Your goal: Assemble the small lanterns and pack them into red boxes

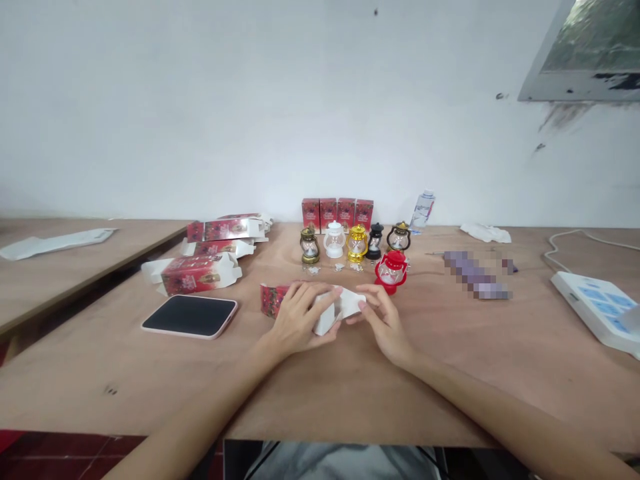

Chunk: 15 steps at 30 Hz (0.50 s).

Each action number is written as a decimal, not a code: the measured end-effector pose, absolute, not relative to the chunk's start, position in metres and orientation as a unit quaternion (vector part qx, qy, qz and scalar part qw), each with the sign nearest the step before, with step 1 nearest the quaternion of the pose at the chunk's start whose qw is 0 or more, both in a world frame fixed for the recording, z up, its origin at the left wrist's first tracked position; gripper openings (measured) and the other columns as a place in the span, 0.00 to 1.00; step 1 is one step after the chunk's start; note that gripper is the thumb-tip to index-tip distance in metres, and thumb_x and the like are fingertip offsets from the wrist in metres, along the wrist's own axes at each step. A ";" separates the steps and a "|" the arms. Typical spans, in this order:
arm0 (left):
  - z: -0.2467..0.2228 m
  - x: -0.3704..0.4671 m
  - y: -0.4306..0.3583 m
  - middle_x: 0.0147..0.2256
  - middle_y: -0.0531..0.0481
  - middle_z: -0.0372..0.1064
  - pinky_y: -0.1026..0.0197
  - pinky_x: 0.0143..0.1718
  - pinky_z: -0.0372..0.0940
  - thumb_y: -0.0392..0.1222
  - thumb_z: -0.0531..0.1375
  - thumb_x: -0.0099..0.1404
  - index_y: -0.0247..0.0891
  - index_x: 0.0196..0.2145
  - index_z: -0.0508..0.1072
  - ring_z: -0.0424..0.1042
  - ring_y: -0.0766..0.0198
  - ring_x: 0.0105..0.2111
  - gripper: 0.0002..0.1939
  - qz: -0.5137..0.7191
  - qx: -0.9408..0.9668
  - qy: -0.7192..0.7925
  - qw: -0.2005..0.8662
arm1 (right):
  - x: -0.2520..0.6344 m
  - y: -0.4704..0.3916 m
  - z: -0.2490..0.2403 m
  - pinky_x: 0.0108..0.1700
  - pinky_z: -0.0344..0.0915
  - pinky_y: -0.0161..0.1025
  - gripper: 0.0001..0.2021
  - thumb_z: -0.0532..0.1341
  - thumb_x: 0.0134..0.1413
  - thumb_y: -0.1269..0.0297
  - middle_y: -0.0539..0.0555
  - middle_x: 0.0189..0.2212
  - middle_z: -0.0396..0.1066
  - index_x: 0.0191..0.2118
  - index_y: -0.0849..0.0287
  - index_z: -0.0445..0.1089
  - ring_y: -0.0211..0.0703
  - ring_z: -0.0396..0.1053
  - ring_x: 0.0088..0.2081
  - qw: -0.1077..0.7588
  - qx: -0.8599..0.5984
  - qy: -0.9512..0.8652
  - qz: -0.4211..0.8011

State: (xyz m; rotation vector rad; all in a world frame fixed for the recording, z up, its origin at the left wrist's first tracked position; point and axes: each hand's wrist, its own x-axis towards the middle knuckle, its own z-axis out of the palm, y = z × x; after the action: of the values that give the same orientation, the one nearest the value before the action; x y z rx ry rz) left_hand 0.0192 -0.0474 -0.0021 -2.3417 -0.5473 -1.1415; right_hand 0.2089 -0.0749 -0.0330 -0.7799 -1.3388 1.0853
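The person's left hand [301, 319] is closed around a red printed carton [273, 301], which lies on its side low over the bench [430, 400], its white open end turned to the right. The right hand [387, 325] pinches a white flap at that end between thumb and fingers; whether anything sits inside the carton is hard to tell.

Just beyond the hands stands a red lantern [392, 271]. Behind it runs a row of small lanterns: bronze [309, 246], white [335, 240], gold [357, 244], black [375, 241], and a black-and-gold one [399, 237]. Four upright red boxes [337, 215] stand behind them near the wall, with a clear bottle [423, 211] to their right.

Left of the hands lies a phone [190, 316], screen up, and beyond it a pile of open, unfilled-looking red cartons [197, 272]. Toward the right are a crumpled white tissue [485, 232], a pixelated purple item [477, 275], and a white device [595, 308] with blue panels and a cable.
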 end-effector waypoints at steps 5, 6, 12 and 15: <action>-0.001 0.019 -0.049 0.39 0.41 0.70 0.55 0.35 0.62 0.41 0.59 0.55 0.38 0.40 0.68 0.71 0.57 0.37 0.13 -0.434 -0.842 -0.195 0.256 | 0.208 -0.071 -0.035 0.34 0.73 0.39 0.13 0.57 0.58 0.52 0.51 0.36 0.71 0.42 0.54 0.69 0.40 0.71 0.35 0.578 -0.289 -0.543 0.536; -0.001 0.019 -0.049 0.39 0.41 0.70 0.55 0.35 0.63 0.40 0.59 0.55 0.39 0.38 0.68 0.71 0.57 0.37 0.12 -0.440 -0.839 -0.191 0.258 | 0.208 -0.071 -0.036 0.34 0.73 0.39 0.13 0.57 0.58 0.53 0.52 0.37 0.71 0.42 0.54 0.70 0.40 0.71 0.36 0.577 -0.286 -0.549 0.533; -0.005 0.021 -0.050 0.37 0.44 0.71 0.57 0.34 0.64 0.39 0.62 0.52 0.38 0.36 0.67 0.72 0.57 0.38 0.13 -0.479 -0.823 -0.164 0.258 | 0.207 -0.076 -0.034 0.39 0.72 0.37 0.17 0.63 0.54 0.58 0.52 0.46 0.70 0.49 0.50 0.68 0.37 0.70 0.36 0.556 -0.265 -0.605 0.504; -0.008 0.022 -0.050 0.37 0.44 0.71 0.57 0.35 0.65 0.39 0.63 0.51 0.38 0.37 0.66 0.72 0.57 0.38 0.15 -0.493 -0.818 -0.156 0.255 | 0.207 -0.076 -0.031 0.41 0.71 0.38 0.16 0.63 0.54 0.58 0.52 0.46 0.70 0.50 0.49 0.68 0.37 0.70 0.37 0.549 -0.271 -0.632 0.476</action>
State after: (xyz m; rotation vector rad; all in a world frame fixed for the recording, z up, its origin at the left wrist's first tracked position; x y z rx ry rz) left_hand 0.0217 -0.0496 -0.0084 -2.2208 -0.4228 -1.3379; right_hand 0.2075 -0.0764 -0.0313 -0.6426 -1.4961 1.1263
